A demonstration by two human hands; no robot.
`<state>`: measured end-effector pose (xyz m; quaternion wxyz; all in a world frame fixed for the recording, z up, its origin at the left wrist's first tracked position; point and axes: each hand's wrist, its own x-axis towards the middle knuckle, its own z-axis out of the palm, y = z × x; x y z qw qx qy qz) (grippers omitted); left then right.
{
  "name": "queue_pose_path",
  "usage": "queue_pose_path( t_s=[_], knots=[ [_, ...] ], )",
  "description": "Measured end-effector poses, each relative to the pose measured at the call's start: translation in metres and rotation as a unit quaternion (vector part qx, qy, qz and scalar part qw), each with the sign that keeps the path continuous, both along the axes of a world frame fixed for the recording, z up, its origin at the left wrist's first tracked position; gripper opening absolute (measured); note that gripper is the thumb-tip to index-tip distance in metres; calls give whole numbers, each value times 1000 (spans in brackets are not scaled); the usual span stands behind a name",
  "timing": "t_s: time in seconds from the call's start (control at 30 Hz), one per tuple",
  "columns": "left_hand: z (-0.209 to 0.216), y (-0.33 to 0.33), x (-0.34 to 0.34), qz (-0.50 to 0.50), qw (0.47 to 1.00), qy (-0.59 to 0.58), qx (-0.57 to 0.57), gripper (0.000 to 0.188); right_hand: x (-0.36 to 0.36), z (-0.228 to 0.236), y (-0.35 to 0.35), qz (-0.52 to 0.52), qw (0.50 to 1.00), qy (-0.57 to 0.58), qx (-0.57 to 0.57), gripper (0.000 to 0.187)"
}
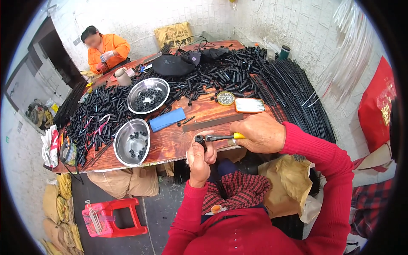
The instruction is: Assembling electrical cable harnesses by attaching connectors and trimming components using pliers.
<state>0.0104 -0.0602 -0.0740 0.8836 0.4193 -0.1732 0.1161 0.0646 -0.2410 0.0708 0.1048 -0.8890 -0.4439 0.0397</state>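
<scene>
My left hand [198,163] is closed round a short black tube [200,139], held upright just off the table's near edge. Its round top shows above my thumb and fingers. My right hand [261,132] grips a yellow-handled metal tool [220,137]. The tool's dark end points left and meets the tube or lies right beside it; I cannot tell whether it touches. Beyond my hands, a long dark bar [212,122] lies on the reddish wooden table [163,146]. A blue block [167,119] is to the left of the bar.
Two metal bowls [120,148] hold small black rings. Heaps of black tubes [100,106] and long black rods [293,89] cover the table's far side. A tin [225,98] and a white tray [250,105] stand near my right hand. A person in orange [114,46] works opposite. A red stool [136,216] stands lower left.
</scene>
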Motion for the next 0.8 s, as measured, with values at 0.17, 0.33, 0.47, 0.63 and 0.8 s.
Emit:
queue_pose_path(
  t_s=[0.17,0.33,0.47,0.63,0.8],
  knots=[
    [3,-8,-3,57,997,17,58,59,-8,-2,-2,-10,1000,-17,-5,16],
    [8,-12,1,86,992,21,89,60,-13,-5,-3,-24,998,-53,20,14],
    [7,-15,-3,97,989,13,115,59,-17,-8,-3,-34,997,-66,11,15],
    [3,-13,3,94,990,26,103,59,-10,-23,-3,-46,998,-40,13,16],
    [1,-7,9,63,994,42,75,61,21,-69,-1,-133,899,394,137,27]
  ],
)
